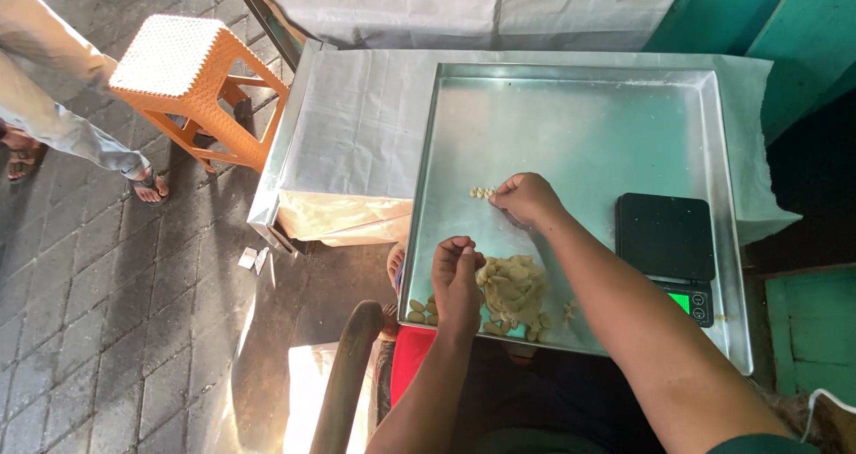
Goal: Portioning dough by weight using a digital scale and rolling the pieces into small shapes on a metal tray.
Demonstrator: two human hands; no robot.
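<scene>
One loose heap of pale, flattish dough pieces point(513, 292) sits near the front edge of the big shiny metal tray point(588, 124), and it lies just to the right of the left hand point(457, 280), basically touching it. That hand is curled up tight, fingertips pinched together, though I can't tell what's in it, if anything. The right hand point(526, 195) is further up the tray, fingers bunched down on a tiny row of small pale pieces point(482, 192). A black digital scale point(667, 244) sits off right.
</scene>
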